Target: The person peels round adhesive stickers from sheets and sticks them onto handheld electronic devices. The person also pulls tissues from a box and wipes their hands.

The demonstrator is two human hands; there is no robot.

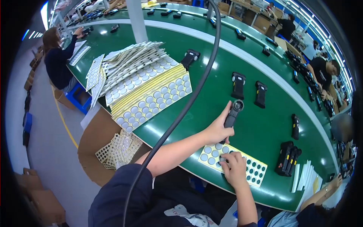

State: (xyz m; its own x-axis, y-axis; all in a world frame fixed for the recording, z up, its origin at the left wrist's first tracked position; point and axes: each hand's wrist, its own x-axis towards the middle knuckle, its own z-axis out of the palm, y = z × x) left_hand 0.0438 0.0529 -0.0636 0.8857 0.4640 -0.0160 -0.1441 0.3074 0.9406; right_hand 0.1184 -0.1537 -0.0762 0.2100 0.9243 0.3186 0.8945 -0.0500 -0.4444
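My left hand [217,131] is wrapped around a black handheld device [231,118], its round, hollow-looking end pointing up and away from me. Just below, a pale yellow sheet of round grey stickers [204,157] lies at the table's near edge. Grey discs fill its left part, while dark green circles show through on the right. Over the middle of this sheet is my right hand [236,168], thumb and fingers pinched at a round grey sticker [222,160]. Whether that sticker is lifted off the backing cannot be seen.
Stacked sticker sheets [151,102] cover the table's left side. Black devices [238,85] lie ahead and stand grouped [287,159] at right. A cardboard box [90,151] holds used sheets. A black cable [181,113] crosses my view. Co-workers sit around, one arm [321,195] close at right.
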